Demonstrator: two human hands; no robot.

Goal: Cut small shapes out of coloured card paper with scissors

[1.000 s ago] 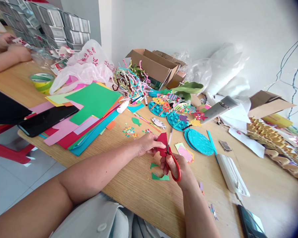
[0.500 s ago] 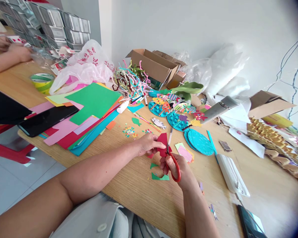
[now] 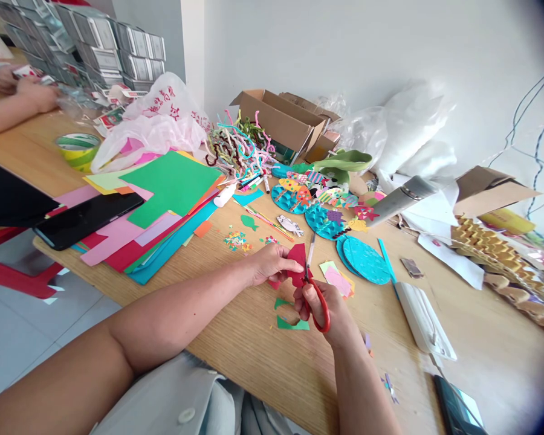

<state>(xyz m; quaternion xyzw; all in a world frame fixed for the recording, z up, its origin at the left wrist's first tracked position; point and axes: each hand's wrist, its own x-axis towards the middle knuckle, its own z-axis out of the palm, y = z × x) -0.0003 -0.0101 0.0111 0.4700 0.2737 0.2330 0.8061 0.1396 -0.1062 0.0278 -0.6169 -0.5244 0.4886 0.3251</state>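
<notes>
Between thumb and fingers, my left hand (image 3: 272, 264) pinches a piece of red paper (image 3: 297, 257). My right hand (image 3: 329, 308) is closed around the red handles of a pair of scissors (image 3: 321, 307), whose blades point away from me and meet the red paper's right side. Green paper offcuts (image 3: 294, 323) lie on the table just below the hands. A small green paper fish (image 3: 249, 222) and a white patterned fish (image 3: 290, 226) lie beyond them. To the right of the scissors are pink and yellow paper scraps (image 3: 338, 279).
Stacked coloured paper (image 3: 176, 181) and a black phone (image 3: 88, 220) lie left. Blue discs with paper fish (image 3: 324, 220), a tumbler (image 3: 401, 199) and a power strip (image 3: 425, 320) are right. Pipe cleaners (image 3: 240, 151) and a cardboard box (image 3: 285, 121) stand behind. Another person's hands (image 3: 36, 93) hold cards.
Little differs. My hands hold the red paper and scissors in almost the same place. The other person's hands and cards have shifted slightly.
</notes>
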